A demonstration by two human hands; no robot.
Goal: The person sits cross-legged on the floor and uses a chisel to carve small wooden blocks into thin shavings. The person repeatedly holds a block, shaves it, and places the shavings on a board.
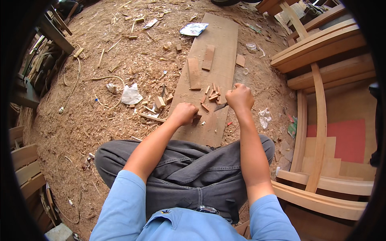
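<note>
I sit cross-legged at the near end of a long wooden board [219, 40] lying on the ground. My right hand [240, 97] is closed in a fist around a knife, whose handle it hides. The knife's dark blade [220, 107] points left, low over the board. To its left, my left hand [185, 113] is closed on a small wooden piece [197, 117], mostly covered by the fingers. Several small wooden sticks [214, 95] lie in a loose heap just beyond both hands. Farther up the board rest two flat wood blocks, one wider [194, 74] and one narrower [208, 57].
Wood shavings and offcuts cover the ground. A wooden frame [319, 120] stands close on my right, with stacked beams [317, 48] behind it. A pale cord [114, 77] and a white scrap [131, 94] lie to the left. A plastic packet [194, 29] overlaps the board's far edge.
</note>
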